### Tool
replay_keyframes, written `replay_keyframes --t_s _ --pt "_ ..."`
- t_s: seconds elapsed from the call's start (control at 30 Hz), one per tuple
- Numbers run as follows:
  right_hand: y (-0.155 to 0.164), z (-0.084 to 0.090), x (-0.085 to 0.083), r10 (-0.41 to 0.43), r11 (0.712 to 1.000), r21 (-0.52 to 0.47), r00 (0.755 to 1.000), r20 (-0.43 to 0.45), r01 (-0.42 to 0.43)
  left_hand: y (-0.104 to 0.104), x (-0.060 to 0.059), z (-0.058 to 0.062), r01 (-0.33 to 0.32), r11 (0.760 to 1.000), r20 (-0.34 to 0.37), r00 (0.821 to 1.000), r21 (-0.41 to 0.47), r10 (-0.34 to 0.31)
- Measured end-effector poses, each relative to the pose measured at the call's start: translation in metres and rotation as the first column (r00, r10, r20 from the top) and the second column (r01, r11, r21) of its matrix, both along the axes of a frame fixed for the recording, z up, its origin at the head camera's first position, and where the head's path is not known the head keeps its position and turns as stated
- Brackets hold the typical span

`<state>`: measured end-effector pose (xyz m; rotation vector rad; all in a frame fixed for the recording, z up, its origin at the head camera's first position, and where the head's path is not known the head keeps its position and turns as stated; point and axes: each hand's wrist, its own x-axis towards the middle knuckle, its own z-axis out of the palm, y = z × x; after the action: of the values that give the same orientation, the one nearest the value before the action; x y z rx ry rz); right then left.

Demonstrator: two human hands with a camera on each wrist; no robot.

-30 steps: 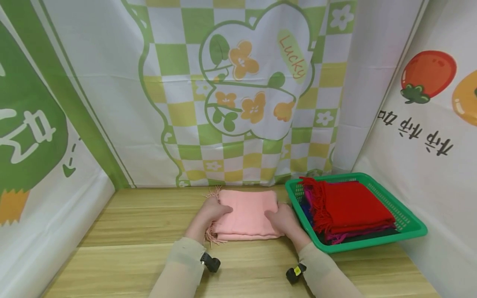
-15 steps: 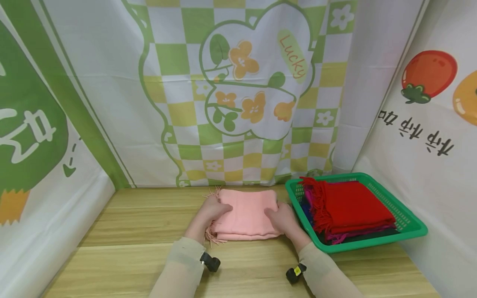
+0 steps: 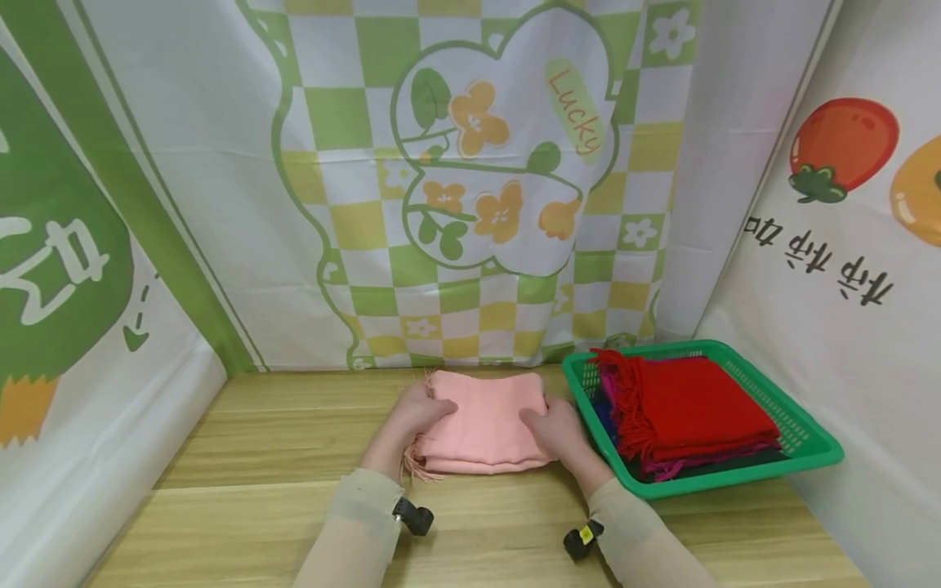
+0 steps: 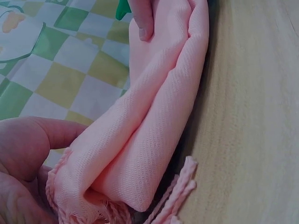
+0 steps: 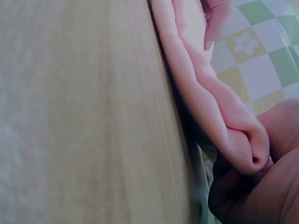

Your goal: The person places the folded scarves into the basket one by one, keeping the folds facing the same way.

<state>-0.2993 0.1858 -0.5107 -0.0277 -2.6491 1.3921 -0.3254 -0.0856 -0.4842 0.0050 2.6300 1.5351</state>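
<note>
A folded pink scarf (image 3: 485, 420) with tassels along its left end lies between both hands on the wooden table. My left hand (image 3: 421, 412) grips the tasselled end, thumb on top and fingers tucked under. The opposite end is held by my right hand (image 3: 556, 429), its thumb also above the cloth. From the left wrist, the thick folds of the scarf (image 4: 140, 135) show beside the left hand (image 4: 28, 158). In the right wrist view, the rolled fold of the scarf (image 5: 224, 112) sits in the right hand (image 5: 271, 182), with a dark gap under its edge.
A green plastic basket (image 3: 809, 445) stands right of the scarf, close to my right hand. In it lies a folded red scarf (image 3: 698, 408) over magenta and dark blue cloth. Behind the wooden table (image 3: 279, 457) hangs a checkered curtain (image 3: 375, 224).
Both hands keep their hold on the pink scarf. Its far edge bows slightly more between the hands, and the scarf appears to have risen a little.
</note>
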Motion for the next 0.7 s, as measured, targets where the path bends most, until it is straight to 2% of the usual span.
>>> replay_keyframes --t_s 0.37,0.7 --pt "-0.002 0.0023 0.0002 0.0 1.0 -0.005 1.0 -0.027 -0.001 -0.0027 0.0022 0.0048 -0.019 1.0 0.014 1.0 0.007 0.019" --pt "-0.005 0.0059 0.0019 -0.017 1.0 0.003 0.999 -0.039 0.017 -0.0073 0.0019 0.0088 -0.015 0.999 -0.003 1.0 0.031 0.015"
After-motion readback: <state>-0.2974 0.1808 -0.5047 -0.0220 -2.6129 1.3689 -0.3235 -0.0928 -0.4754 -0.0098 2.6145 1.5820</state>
